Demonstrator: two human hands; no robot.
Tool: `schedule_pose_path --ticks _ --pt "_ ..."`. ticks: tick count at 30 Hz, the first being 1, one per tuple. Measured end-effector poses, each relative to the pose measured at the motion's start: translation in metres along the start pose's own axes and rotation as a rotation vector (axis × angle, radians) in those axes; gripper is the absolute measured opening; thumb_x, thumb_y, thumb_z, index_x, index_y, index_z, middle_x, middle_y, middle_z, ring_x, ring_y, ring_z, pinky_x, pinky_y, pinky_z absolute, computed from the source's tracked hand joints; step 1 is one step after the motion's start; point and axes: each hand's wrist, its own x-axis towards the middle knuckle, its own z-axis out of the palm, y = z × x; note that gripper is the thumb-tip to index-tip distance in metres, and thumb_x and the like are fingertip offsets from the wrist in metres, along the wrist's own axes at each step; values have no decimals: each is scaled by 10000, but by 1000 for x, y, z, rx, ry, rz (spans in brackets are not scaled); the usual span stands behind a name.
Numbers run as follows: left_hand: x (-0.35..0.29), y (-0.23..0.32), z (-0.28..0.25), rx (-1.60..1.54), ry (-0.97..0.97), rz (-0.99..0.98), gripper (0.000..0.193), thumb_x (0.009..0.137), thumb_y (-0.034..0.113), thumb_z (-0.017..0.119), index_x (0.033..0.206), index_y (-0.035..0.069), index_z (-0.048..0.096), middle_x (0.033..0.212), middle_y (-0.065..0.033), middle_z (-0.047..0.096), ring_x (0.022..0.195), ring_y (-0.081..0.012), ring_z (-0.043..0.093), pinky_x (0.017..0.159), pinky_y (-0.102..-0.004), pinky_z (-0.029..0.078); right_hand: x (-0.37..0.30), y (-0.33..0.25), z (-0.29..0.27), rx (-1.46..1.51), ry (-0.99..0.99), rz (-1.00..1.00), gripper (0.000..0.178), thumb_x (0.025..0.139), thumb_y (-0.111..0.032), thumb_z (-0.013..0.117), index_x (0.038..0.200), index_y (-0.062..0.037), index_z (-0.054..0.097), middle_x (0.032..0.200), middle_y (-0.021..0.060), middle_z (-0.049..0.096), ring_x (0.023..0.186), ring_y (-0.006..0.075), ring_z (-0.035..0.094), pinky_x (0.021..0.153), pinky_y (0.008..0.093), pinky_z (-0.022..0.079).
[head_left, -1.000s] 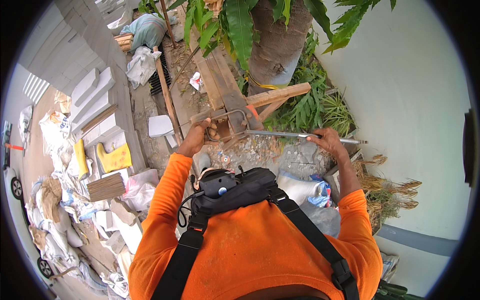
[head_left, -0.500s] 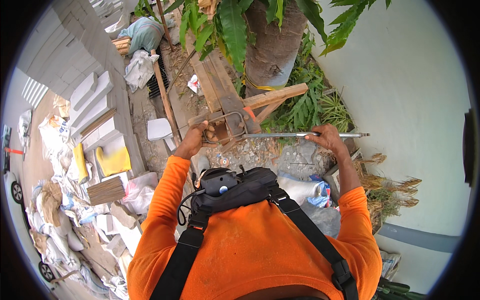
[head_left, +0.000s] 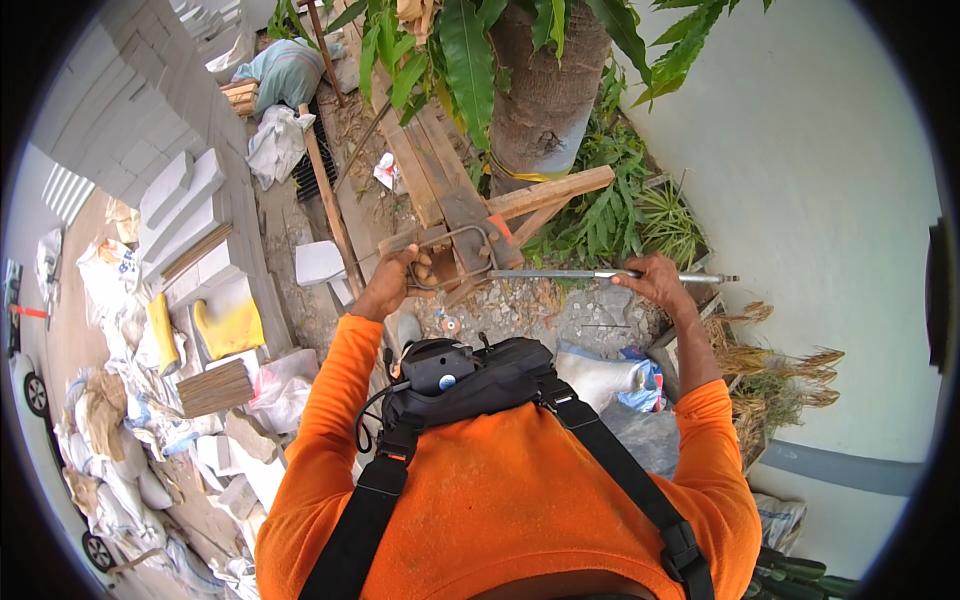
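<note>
Left hand [head_left: 392,287]: closed around the bent end of a thin metal rod [head_left: 560,274], right beside a wooden board.
Right hand [head_left: 655,283]: wrapped around the straight part of the same rod, well apart from the left hand.
Rod: lies flat and sideways between the two hands. Its bent part makes a loop [head_left: 450,260] at the left. Its far tip sticks out past the right hand, toward the white wall [head_left: 820,200].
Wooden boards [head_left: 440,185]: long planks slope up and away from the loop, with a crosspiece [head_left: 550,192] leaning on the tree trunk [head_left: 545,95].
Edges: white wall close on the right, grey block wall [head_left: 130,120] on the left, trunk and green leaves straight ahead.
Open room: a narrow strip of rubble ground [head_left: 560,315] under the rod. Sacks and rubbish [head_left: 150,420] crowd the left side.
</note>
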Motion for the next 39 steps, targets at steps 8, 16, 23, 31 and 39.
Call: schedule_pose_path --ticks 8,16,23,31,39 --pt "4 -4 -5 -22 -24 18 386 1100 400 484 1040 57 651 786 -26 664 787 -208 740 698 -466 660 -8 -4 3 28 67 -8 632 812 -681 737 898 -56 766 666 157 647 701 376 671 668 458 512" --pt "8 -4 -7 2 -42 8 409 1094 427 493 1050 48 641 834 -37 672 846 -231 747 739 -490 659 -18 -5 28 24 183 83 649 793 -699 742 895 -59 767 664 138 653 697 364 676 667 460 516" --pt "7 2 -10 80 -40 -33 411 1095 441 488 1086 58 639 894 -40 683 896 -246 743 759 -467 631 -31 -13 47 77 255 166 658 762 -726 739 865 -78 775 665 111 672 711 341 687 681 456 522" --pt "13 1 -16 122 -118 -70 428 1100 453 463 1117 54 616 984 -87 708 996 -282 738 858 -486 614 -81 -43 74 44 365 330 634 741 -721 742 804 -91 762 631 114 653 690 357 677 665 472 512" --pt "11 21 -17 29 -290 -117 442 1129 372 389 1199 -22 578 1240 -238 684 1133 -352 703 923 -526 628 -133 -135 108 70 479 656 606 756 -682 770 754 -76 752 610 115 645 638 352 660 624 473 487"
